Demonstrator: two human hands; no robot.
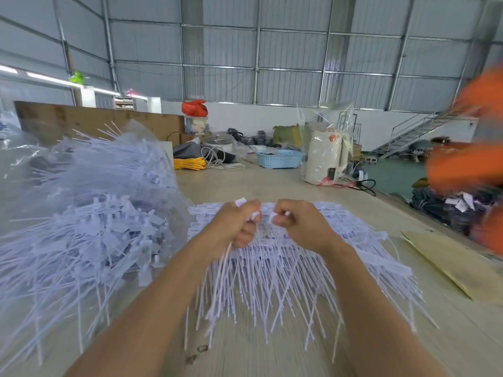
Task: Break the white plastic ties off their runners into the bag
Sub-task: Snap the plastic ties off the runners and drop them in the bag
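Observation:
A stack of white plastic ties on their runners (313, 257) lies on the table in front of me, tails pointing toward me. My left hand (236, 224) grips a bunch of ties (217, 270) whose tails hang below its fist, and a white tag shows above its knuckles. My right hand (296, 221) pinches the white runner piece just right of the left hand. The two hands nearly touch over the stack. At the left a large clear plastic bag (89, 202) holds a big heap of loose white ties.
A light wooden table (272, 183) carries a blue basket (280, 158), a white kettle in a clear bag (325, 159), yellow cord (189, 163) and brown cardboard (462, 268). A person in orange sleeves (462, 164) is blurred at the right edge.

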